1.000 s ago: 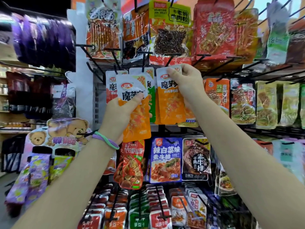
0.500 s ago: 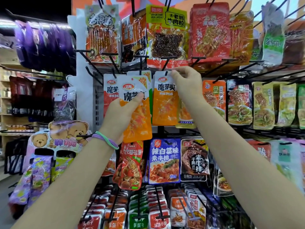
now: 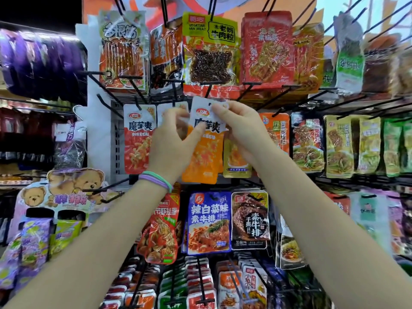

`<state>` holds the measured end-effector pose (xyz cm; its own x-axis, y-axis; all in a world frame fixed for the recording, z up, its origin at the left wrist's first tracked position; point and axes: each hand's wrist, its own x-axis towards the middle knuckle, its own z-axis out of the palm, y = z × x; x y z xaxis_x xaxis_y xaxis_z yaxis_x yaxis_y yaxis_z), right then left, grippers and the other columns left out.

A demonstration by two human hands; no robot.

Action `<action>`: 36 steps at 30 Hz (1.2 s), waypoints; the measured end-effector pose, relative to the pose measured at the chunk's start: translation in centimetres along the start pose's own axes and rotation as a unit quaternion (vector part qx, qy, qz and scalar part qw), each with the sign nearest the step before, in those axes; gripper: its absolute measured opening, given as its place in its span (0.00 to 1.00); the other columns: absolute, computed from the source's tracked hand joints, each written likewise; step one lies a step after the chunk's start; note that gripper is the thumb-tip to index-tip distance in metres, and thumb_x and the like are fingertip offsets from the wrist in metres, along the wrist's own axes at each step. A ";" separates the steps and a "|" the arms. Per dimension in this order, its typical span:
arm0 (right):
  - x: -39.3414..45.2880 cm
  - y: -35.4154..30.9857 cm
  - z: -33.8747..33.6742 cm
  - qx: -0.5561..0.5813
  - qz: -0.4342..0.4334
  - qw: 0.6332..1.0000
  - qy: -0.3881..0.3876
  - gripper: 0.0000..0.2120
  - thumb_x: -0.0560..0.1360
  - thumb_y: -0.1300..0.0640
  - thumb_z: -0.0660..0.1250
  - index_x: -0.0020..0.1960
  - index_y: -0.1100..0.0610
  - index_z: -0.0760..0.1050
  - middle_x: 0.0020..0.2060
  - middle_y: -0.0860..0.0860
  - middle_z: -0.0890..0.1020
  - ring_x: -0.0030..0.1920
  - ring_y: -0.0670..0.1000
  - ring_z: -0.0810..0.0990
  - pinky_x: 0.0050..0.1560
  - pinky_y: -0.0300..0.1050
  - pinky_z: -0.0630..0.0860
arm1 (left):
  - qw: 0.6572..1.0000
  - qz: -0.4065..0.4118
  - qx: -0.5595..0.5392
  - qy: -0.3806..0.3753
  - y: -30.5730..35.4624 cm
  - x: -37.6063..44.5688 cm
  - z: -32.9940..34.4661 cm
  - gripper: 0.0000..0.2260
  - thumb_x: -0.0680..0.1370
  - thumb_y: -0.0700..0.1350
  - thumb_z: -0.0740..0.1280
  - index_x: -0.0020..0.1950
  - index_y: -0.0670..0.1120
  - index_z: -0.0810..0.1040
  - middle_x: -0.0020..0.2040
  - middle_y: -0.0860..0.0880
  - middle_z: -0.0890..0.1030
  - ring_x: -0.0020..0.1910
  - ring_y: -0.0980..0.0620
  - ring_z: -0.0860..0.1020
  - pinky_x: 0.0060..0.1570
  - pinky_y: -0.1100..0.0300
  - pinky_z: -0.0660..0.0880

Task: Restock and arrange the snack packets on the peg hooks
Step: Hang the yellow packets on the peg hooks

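Observation:
An orange snack packet point(image 3: 204, 150) with a white top hangs tilted in front of the middle row of black peg hooks point(image 3: 208, 89). My left hand point(image 3: 172, 141) pinches its left edge between thumb and fingers. My right hand point(image 3: 239, 123) pinches its white top corner near the hang hole. A red packet of the same brand point(image 3: 137, 139) hangs on the hook to the left. More packets of that brand sit behind my left hand, mostly hidden.
Large snack bags point(image 3: 210, 52) fill the top row, green and yellow packets point(image 3: 338, 146) hang to the right, and a blue packet point(image 3: 208, 221) and a steak-print packet point(image 3: 249, 219) hang below. Small packets crowd the bottom hooks. A bear display card point(image 3: 62, 192) stands at left.
My left hand has carried the orange packet right and up to the middle hook. My right hand has let go of the hung packet and now pinches the top of this one.

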<state>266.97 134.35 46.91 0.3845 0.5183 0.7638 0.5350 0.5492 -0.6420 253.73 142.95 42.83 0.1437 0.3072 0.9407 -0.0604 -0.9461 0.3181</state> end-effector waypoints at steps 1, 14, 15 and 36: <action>0.4 -0.1 -0.2 0.000 0.006 1.000 0.009 0.13 0.78 0.48 0.71 0.50 0.59 0.82 0.45 0.57 0.83 0.48 0.58 0.82 0.50 0.56 0.78 | 0.997 0.052 0.049 0.021 -0.5 0.4 -0.2 0.15 0.80 0.53 0.71 0.60 0.46 0.73 0.51 0.50 0.77 0.48 0.56 0.76 0.48 0.63 0.73; 2.8 0.3 1.0 -0.033 0.039 0.998 0.045 0.19 0.74 0.43 0.71 0.51 0.58 0.83 0.51 0.60 0.85 0.55 0.61 0.83 0.61 0.65 0.77 | 0.917 0.171 0.341 -0.118 -3.2 2.5 0.5 0.34 0.80 0.66 0.45 0.84 0.52 0.53 0.84 0.51 0.53 0.82 0.48 0.52 0.77 0.47 0.51; 2.9 0.5 1.0 -0.036 0.045 0.997 0.045 0.22 0.71 0.41 0.71 0.51 0.60 0.82 0.51 0.61 0.85 0.55 0.63 0.83 0.60 0.67 0.77 | 0.915 0.172 0.344 -0.117 -3.3 2.5 0.6 0.34 0.80 0.66 0.45 0.84 0.52 0.53 0.84 0.51 0.54 0.82 0.48 0.52 0.77 0.46 0.52; -5.5 4.0 -3.0 -0.404 -0.288 0.866 0.064 0.12 0.81 0.55 0.65 0.59 0.60 0.79 0.55 0.53 0.79 0.56 0.53 0.76 0.57 0.48 0.73 | 0.950 0.187 0.206 -0.145 -2.5 0.6 -0.7 0.26 0.82 0.58 0.54 0.74 0.46 0.73 0.74 0.45 0.73 0.73 0.44 0.69 0.71 0.42 0.66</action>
<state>269.23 131.72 40.38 -0.0694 0.2060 0.9761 0.9975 0.0280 0.0650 253.31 145.56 42.73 0.4580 -0.0417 0.8880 0.2233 -0.9615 -0.1603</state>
